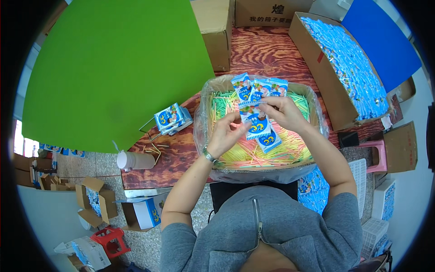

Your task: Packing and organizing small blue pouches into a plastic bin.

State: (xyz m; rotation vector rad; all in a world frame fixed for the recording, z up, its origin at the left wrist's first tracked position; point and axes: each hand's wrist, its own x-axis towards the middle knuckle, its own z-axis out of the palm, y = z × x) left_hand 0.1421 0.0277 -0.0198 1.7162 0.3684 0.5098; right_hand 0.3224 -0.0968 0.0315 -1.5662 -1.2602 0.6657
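Note:
My left hand (224, 135) and my right hand (286, 113) both pinch a small blue-and-white printed packet (257, 127). The left grips its lower left side; the right has its top edge. Whether the packet is sealed, I cannot tell. Below it is a plastic-lined box (319, 102) full of thin pastel sticks (290, 150) in green, yellow and pink. Several similar packets (242, 85) lie on the sticks beyond my hands. One more packet (271, 144) shows partly from beneath the held one.
At left, a stack of packets (168, 118) rests by a wire stand, with a pale bottle (136, 161) nearer me. A long carton of blue packets (346, 63) stands at right. A large green board (118, 72) fills the far left. A pink stool (377, 156) is at right.

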